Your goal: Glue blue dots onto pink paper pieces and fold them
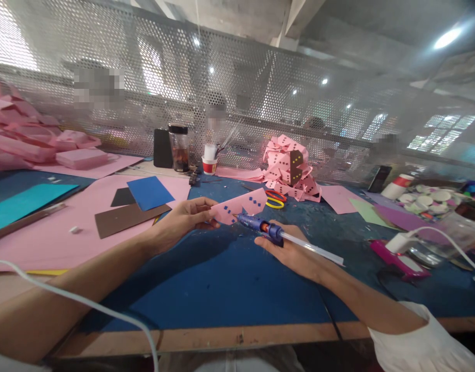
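My left hand (193,219) pinches the left end of a folded pink paper piece (243,202) dotted with small dark blue squares. A blue hot glue gun (256,225) is gripped in my right hand (287,250), its nozzle at the lower edge of the pink paper; whether it touches cannot be told. From the gun's back sticks a long clear glue stick (313,248). Just beyond the paper lie scissors (275,199) with red and yellow handles. A pile of dotted pink paper pieces (284,165), one dark with yellow dots, stands behind them.
On the left, pink sheets (47,227) carry a blue card (150,192), a brown card (125,221) and a teal sheet (28,204). A jar (179,150) and paper cup (209,164) stand by the perforated screen (237,103). A white cable (90,305) crosses the front left.
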Action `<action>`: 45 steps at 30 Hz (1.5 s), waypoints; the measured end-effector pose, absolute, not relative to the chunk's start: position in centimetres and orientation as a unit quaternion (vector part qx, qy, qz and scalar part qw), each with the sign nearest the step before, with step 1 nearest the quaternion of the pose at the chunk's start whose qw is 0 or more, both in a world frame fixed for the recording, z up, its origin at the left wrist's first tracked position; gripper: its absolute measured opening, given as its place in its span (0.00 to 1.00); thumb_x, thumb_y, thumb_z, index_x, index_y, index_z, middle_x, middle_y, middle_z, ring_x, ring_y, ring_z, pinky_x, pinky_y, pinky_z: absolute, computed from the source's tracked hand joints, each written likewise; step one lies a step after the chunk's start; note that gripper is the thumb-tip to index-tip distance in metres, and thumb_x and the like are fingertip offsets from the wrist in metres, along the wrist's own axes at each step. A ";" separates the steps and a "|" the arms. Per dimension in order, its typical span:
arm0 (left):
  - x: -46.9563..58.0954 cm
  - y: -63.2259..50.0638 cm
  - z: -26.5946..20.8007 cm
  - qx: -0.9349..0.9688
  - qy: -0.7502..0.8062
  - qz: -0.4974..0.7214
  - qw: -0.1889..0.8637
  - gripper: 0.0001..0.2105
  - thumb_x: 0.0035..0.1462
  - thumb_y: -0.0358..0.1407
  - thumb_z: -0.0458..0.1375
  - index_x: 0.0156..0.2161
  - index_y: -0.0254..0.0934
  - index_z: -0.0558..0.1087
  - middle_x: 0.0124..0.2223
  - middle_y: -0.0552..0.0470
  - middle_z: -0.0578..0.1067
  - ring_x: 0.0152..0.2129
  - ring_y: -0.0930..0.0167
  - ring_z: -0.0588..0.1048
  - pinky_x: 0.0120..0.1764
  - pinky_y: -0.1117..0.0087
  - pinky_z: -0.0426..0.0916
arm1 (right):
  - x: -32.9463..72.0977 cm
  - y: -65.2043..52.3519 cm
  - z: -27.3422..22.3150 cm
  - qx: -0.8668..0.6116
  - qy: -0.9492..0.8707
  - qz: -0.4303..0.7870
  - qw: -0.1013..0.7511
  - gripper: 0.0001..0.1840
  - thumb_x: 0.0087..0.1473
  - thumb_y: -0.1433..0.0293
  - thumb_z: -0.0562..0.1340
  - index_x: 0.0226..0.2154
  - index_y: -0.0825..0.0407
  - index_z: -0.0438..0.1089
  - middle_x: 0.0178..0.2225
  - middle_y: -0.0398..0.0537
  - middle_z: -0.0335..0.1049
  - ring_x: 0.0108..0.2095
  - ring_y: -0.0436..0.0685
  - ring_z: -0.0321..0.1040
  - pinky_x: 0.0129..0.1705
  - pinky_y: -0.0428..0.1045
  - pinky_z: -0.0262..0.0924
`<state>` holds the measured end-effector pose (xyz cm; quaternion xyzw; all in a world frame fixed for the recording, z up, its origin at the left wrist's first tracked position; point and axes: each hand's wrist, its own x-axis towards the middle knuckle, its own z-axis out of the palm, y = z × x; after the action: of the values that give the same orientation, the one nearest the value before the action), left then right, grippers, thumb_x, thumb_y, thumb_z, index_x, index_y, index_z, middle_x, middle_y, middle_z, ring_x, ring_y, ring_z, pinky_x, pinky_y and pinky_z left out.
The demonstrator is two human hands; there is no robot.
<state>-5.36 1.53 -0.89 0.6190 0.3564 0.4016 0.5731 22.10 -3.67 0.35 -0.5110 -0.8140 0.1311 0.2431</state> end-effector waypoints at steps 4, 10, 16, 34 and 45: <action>-5.4 1.5 -0.9 0.620 0.350 0.402 0.576 0.12 0.54 0.42 0.61 0.41 0.38 0.73 0.41 0.49 0.78 0.34 0.71 0.75 0.41 0.70 0.70 | 22.1 -3.6 0.3 -0.508 -0.815 0.127 0.248 0.19 0.57 0.50 0.55 0.29 0.49 0.64 0.22 0.40 0.65 0.23 0.51 0.61 0.25 0.45 0.49; -5.4 1.5 -0.8 0.619 0.360 0.399 0.572 0.13 0.54 0.42 0.61 0.42 0.38 0.72 0.39 0.50 0.78 0.34 0.70 0.76 0.41 0.69 0.70 | 22.1 -3.5 0.0 -0.507 -0.814 0.123 0.256 0.19 0.56 0.51 0.56 0.27 0.49 0.62 0.21 0.39 0.63 0.22 0.50 0.59 0.24 0.45 0.47; -5.4 1.5 -0.9 0.617 0.361 0.400 0.575 0.13 0.54 0.42 0.62 0.42 0.38 0.72 0.39 0.50 0.78 0.33 0.71 0.76 0.39 0.71 0.70 | 22.1 -3.5 -0.2 -0.505 -0.816 0.114 0.256 0.19 0.56 0.51 0.56 0.28 0.49 0.62 0.21 0.39 0.63 0.22 0.50 0.59 0.24 0.45 0.47; -5.5 1.7 -0.9 0.614 0.355 0.407 0.575 0.11 0.55 0.41 0.61 0.42 0.37 0.72 0.39 0.50 0.78 0.33 0.71 0.76 0.40 0.70 0.70 | 22.2 -3.6 0.1 -0.506 -0.812 0.122 0.263 0.18 0.57 0.51 0.56 0.31 0.49 0.64 0.24 0.40 0.67 0.25 0.52 0.64 0.26 0.45 0.50; -5.5 1.7 -0.8 0.604 0.356 0.412 0.581 0.12 0.54 0.41 0.62 0.41 0.37 0.73 0.39 0.50 0.78 0.32 0.71 0.76 0.39 0.70 0.70 | 22.1 -3.7 0.3 -0.502 -0.808 0.140 0.275 0.16 0.57 0.52 0.56 0.34 0.48 0.67 0.25 0.40 0.69 0.26 0.52 0.66 0.26 0.45 0.52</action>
<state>-5.48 1.72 -0.81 0.6044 0.3565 0.4123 0.5811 22.15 -3.66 0.28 -0.5023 -0.8078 0.1404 0.2748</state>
